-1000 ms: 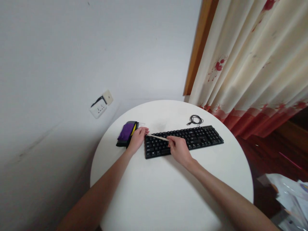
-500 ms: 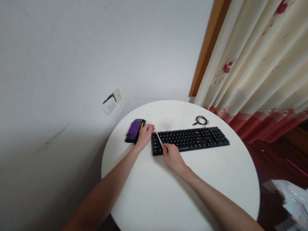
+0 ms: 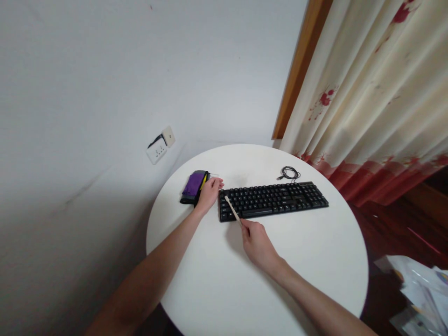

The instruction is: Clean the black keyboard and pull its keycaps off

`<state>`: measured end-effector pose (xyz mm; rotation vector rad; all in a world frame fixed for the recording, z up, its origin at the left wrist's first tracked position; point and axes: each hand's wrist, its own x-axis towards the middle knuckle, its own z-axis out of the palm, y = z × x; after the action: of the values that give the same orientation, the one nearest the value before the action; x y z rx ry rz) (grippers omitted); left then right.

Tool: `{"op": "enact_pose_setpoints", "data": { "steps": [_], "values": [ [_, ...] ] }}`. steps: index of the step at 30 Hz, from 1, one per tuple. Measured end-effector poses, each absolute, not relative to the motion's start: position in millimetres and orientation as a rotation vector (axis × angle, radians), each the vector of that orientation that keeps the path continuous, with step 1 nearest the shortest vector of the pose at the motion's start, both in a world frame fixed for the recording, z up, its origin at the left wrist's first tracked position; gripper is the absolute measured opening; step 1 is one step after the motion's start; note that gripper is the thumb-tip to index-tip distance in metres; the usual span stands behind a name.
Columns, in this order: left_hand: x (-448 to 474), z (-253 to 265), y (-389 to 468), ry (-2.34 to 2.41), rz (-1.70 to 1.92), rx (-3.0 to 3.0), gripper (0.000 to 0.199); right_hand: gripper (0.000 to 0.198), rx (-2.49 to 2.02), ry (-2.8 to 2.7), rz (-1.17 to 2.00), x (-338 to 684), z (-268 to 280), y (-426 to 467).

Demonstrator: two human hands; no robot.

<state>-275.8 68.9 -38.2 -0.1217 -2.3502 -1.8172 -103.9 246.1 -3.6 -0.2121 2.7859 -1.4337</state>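
A black keyboard (image 3: pixel 273 199) lies across the white round table. My right hand (image 3: pixel 258 242), closed near the keyboard's front edge, pinches the handle of a pale toothbrush (image 3: pixel 233 210). The brush head rests over the keys at the keyboard's left end. My left hand (image 3: pixel 210 192) is at the keyboard's back left corner, its fingers loosely bent and apart, at or against the edge; whether they touch it is hard to tell. Beside this hand lies a purple and dark grey fabric pouch (image 3: pixel 193 185) with a yellow strip, partly covered by the hand.
The keyboard's black cable (image 3: pixel 290 173) is coiled behind it on the white table (image 3: pixel 224 289). A wall socket (image 3: pixel 156 151) sits left of the table. At the right hang patterned curtains (image 3: pixel 350 116), and white plastic bags (image 3: pixel 420 289) lie low on that side.
My right hand has drawn back toward me and slightly right, bringing the toothbrush head from the back left corner down onto nearer keys. The left hand stays about where it was.
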Motion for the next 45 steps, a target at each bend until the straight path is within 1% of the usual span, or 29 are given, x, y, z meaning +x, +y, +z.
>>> {"op": "enact_pose_setpoints", "data": {
  "steps": [10, 16, 21, 25, 31, 36, 45],
  "values": [
    [-274, -37, 71, -2.357, -1.82, -0.117, 0.034, 0.026, -0.194, 2.683, -1.462, -61, -7, 274],
    [-276, -39, 69, -2.343, -1.828, -0.118, 0.034, 0.033, -0.157, 2.595, -1.546, -39, 1, 291],
    [-277, -41, 69, -2.341, -1.839, -0.136, 0.032, 0.04, -0.102, 2.524, -1.712, -60, 11, 287],
    [-277, -39, 68, -2.353, -1.859, -0.107, 0.031, 0.04, -0.083, 2.561, -1.811, -102, 2, 265],
    [-275, -37, 68, -2.364, -1.853, -0.114, 0.032, 0.04, -0.069, 2.565, -1.864, -147, -11, 239],
    [-276, -39, 67, -2.375, -1.829, -0.139, 0.033, 0.045, -0.083, 2.536, -1.847, -145, -17, 243],
    [-276, -38, 67, -2.396, -1.801, -0.161, 0.032, 0.051, -0.052, 2.517, -1.839, -106, -28, 266]
  ]
}}
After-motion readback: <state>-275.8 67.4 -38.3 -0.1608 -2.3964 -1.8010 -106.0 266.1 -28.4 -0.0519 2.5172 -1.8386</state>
